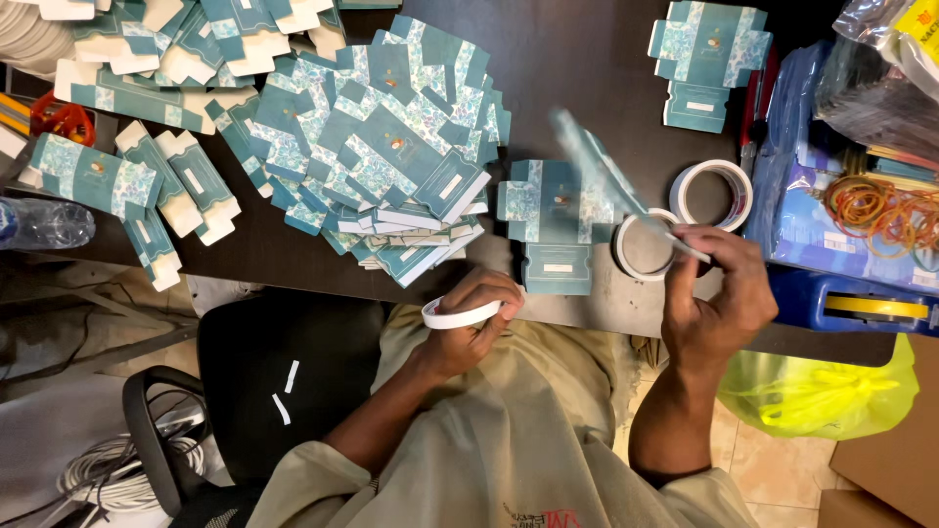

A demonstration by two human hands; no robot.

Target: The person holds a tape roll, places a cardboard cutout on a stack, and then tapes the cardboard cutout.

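Now hands point(484, 318) grip tape roll point(460, 315), carton blank point(606, 181) — blurred

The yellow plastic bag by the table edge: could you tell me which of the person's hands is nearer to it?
Right. The right hand is just up-left of the yellow plastic bag; the left hand, holding a tape roll, is farther left.

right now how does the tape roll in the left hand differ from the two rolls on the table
The tape roll in the left hand is held off the table and seen nearly edge-on, thin. The two rolls on the table lie flat, rings facing up, near the right hand. All are white rings.
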